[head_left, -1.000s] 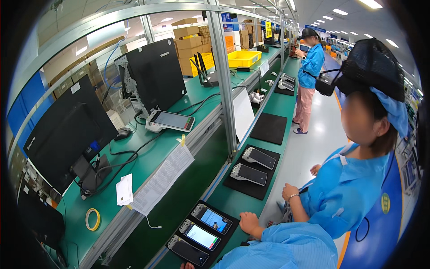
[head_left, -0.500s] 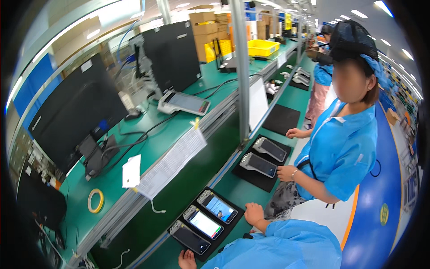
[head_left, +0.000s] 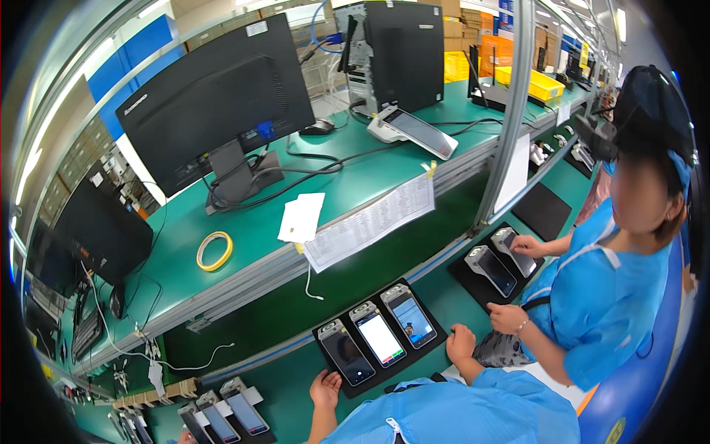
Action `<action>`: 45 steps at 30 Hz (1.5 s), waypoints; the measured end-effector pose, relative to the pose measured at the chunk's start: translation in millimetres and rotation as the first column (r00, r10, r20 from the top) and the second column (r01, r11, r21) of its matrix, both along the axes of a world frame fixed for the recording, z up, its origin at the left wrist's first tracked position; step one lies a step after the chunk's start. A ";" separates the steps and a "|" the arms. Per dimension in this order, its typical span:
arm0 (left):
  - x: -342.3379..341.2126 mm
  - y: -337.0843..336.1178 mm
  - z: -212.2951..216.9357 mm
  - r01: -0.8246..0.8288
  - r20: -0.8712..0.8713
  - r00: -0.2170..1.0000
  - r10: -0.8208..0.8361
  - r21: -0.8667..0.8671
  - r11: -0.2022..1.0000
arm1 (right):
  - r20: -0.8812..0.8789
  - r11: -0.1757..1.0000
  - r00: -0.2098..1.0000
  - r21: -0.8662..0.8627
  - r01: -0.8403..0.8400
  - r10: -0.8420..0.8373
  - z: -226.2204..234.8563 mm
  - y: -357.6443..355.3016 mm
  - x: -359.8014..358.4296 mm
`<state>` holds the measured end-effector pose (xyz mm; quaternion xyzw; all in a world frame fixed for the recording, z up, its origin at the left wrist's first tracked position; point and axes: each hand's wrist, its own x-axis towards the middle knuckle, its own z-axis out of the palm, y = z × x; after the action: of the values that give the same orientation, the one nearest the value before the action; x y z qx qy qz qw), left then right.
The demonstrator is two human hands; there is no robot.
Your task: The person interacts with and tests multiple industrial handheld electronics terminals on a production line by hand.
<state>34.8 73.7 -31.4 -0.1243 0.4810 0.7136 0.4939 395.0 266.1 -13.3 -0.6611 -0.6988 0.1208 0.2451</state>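
Three card machines lay in a row, face up, on a black mat [head_left: 388, 370] on the lower green bench [head_left: 436, 292]. The left card machine [head_left: 349, 361] had a dark screen, the middle card machine [head_left: 379, 339] a bright white one, and the right card machine [head_left: 411, 320] a lit blue picture.

The wearer's hands were well apart, one at each side of the mat. The left hand [head_left: 325, 388] was just beside the left card machine, fingers loosely bent and slightly spread, gripping nothing visible. The right hand [head_left: 462, 342] was near the mat's right edge, knuckles up and fingers curled; whether it was fully closed could not be determined.

To the right, a co-worker in blue [head_left: 614, 281] held one hand [head_left: 526, 246] over the farther of two card machines on a second mat [head_left: 464, 274]. On the upper shelf were a monitor [head_left: 222, 103], a computer case [head_left: 403, 55], white cards [head_left: 301, 218] and a roll of yellow tape [head_left: 214, 251].
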 end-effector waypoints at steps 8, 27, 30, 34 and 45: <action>6.2 2.3 12.8 -0.005 -0.022 1.000 0.003 -0.051 0.999 | 0.198 0.979 0.963 0.054 -0.195 0.181 7.3 12.0 9.1; 45.1 28.3 128.2 0.817 -0.620 0.007 -0.784 -0.449 0.362 | 0.187 0.380 -0.378 -0.027 -0.925 -0.907 50.5 45.1 29.8; 36.3 -31.2 115.2 0.690 -0.509 0.184 -0.841 -0.542 0.479 | 0.246 0.328 -0.329 -0.045 -0.944 -0.912 66.3 37.6 7.5; 30.9 -60.5 82.8 0.516 -0.468 0.360 -0.807 -0.621 0.590 | 0.997 -0.016 -0.075 -0.075 -0.997 -0.022 115.3 61.8 -55.0; 33.1 -24.5 58.7 0.394 -0.500 0.232 -0.834 -0.736 0.551 | 0.913 -0.272 0.077 0.198 -0.942 0.400 49.9 84.0 -161.2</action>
<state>67.9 49.2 27.3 0.3188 0.8092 0.2751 0.4097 233.9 350.0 36.5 0.1683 -0.9148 -0.3103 0.1963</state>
